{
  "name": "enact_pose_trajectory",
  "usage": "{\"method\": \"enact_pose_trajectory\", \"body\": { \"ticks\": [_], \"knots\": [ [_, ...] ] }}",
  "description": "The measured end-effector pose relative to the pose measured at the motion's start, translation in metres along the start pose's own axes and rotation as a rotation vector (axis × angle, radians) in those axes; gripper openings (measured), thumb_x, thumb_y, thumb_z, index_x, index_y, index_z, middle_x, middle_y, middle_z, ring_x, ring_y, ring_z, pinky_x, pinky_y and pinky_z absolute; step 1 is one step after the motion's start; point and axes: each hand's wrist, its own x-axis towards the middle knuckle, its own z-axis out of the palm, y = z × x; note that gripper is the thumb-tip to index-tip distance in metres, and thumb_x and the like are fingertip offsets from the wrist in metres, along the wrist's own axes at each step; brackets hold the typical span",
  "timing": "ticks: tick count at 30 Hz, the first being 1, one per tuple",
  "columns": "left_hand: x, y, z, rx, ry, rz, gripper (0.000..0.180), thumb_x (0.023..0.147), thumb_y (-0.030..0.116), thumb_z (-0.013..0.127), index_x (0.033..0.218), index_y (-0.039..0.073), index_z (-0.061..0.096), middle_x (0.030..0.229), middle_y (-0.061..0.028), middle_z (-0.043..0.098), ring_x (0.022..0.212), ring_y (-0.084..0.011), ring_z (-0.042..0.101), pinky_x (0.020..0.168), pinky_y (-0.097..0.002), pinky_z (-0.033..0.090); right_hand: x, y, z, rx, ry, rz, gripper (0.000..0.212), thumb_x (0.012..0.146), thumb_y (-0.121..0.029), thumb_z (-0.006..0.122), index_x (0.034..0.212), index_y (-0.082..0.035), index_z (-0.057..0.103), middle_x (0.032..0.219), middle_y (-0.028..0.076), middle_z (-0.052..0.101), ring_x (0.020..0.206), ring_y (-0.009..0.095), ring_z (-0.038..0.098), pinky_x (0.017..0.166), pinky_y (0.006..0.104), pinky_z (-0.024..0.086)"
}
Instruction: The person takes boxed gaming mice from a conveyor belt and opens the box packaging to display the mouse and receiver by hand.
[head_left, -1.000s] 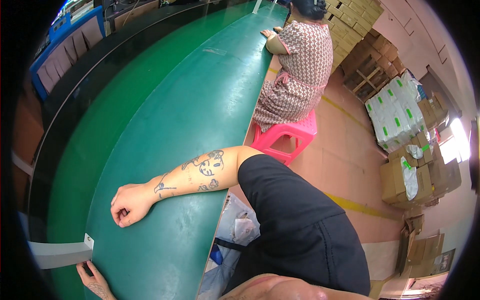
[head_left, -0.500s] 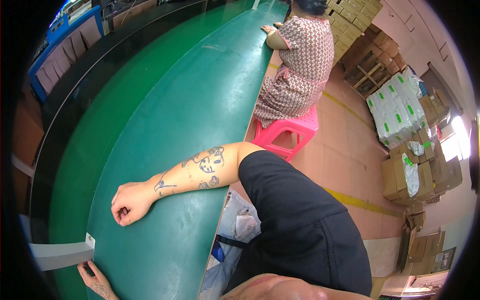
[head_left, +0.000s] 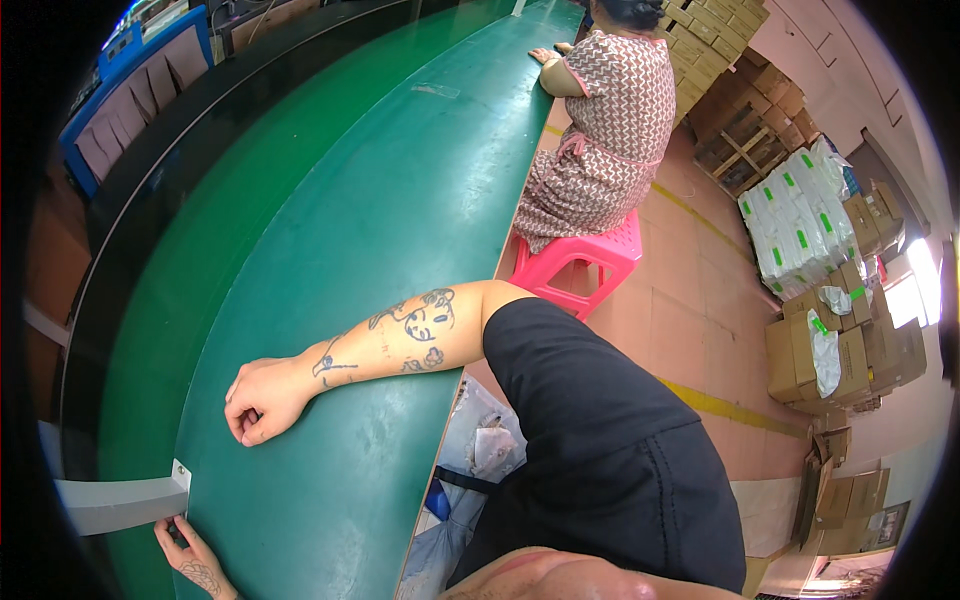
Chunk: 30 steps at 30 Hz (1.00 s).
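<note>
My right forearm lies across the green worktop, and my right hand (head_left: 268, 402) rests on it with loosely curled fingers. Nothing shows in that hand, though its palm side is mostly hidden. At the lower left is my left hand (head_left: 192, 558), its thumb and fingers apart. Its fingertips are at the lower edge of a grey metal bracket (head_left: 125, 505), close to or touching it; which of the two I cannot tell. The green worktop (head_left: 340, 500) runs under both hands and away toward the far end.
A brighter green conveyor-like strip (head_left: 215, 250) runs along the worktop's left side. Further up, a person in a patterned dress (head_left: 625, 100) sits on a pink stool (head_left: 590, 262), hands on the worktop. Cardboard boxes (head_left: 820, 360) and wrapped white stacks (head_left: 795, 220) stand at the right.
The whole view has shifted slightly. Both my hands keep nearly the same pose and place on the worktop and at the bracket.
</note>
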Motion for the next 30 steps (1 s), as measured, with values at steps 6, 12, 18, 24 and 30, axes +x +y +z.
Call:
{"method": "enact_pose_trajectory", "body": {
  "ticks": [6, 12, 18, 24, 30],
  "knots": [
    [-0.002, 0.008, -0.003, -0.04, -0.001, -0.048, 0.027, 0.092, 0.015, 0.05, 0.111, -0.005, 0.053, 0.102, -0.016, 0.057, 0.086, -0.0241, 0.055, 0.076, -0.0318, 0.043, 0.0, -0.004, -0.001, 0.026, -0.007, 0.037, 0.015, 0.075, -0.023, 0.062, 0.081, -0.011, 0.069, 0.078, 0.003, 0.065, 0.071, 0.015, 0.063, 0.065, 0.0292, 0.05],
    [0.0, 0.02, 0.001, -0.046, 0.001, -0.089, 0.025, 0.091, 0.014, 0.052, 0.11, -0.003, 0.052, 0.098, -0.0137, 0.056, 0.08, -0.0222, 0.053, 0.071, -0.0318, 0.045, -0.002, -0.003, -0.003, 0.042, -0.007, 0.059, 0.015, 0.076, -0.023, 0.063, 0.08, -0.01, 0.069, 0.077, 0.003, 0.065, 0.071, 0.015, 0.063, 0.065, 0.0293, 0.05],
    [-0.003, 0.003, 0.0, -0.043, 0.016, -0.012, 0.025, 0.092, 0.013, 0.05, 0.11, -0.004, 0.051, 0.099, -0.0154, 0.056, 0.086, -0.0244, 0.055, 0.074, -0.0329, 0.045, 0.0, -0.003, -0.002, 0.041, -0.015, 0.036, 0.015, 0.078, -0.023, 0.063, 0.082, -0.009, 0.068, 0.078, 0.003, 0.064, 0.071, 0.015, 0.063, 0.064, 0.029, 0.05],
    [-0.003, 0.004, 0.003, -0.072, 0.003, -0.017, 0.025, 0.092, 0.013, 0.05, 0.11, -0.004, 0.051, 0.099, -0.0156, 0.056, 0.085, -0.0243, 0.055, 0.074, -0.0334, 0.045, -0.001, -0.002, -0.002, 0.021, -0.026, 0.02, 0.015, 0.079, -0.022, 0.062, 0.084, -0.009, 0.067, 0.078, 0.003, 0.064, 0.072, 0.015, 0.063, 0.064, 0.0288, 0.051],
    [-0.003, 0.003, -0.003, -0.067, -0.012, -0.062, 0.026, 0.091, 0.014, 0.052, 0.11, -0.005, 0.052, 0.097, -0.0159, 0.056, 0.087, -0.0257, 0.054, 0.078, -0.0336, 0.043, 0.002, 0.002, 0.002, 0.031, -0.025, 0.002, 0.015, 0.079, -0.022, 0.062, 0.084, -0.009, 0.067, 0.077, 0.004, 0.064, 0.071, 0.015, 0.063, 0.064, 0.0289, 0.051]
  ]
}}
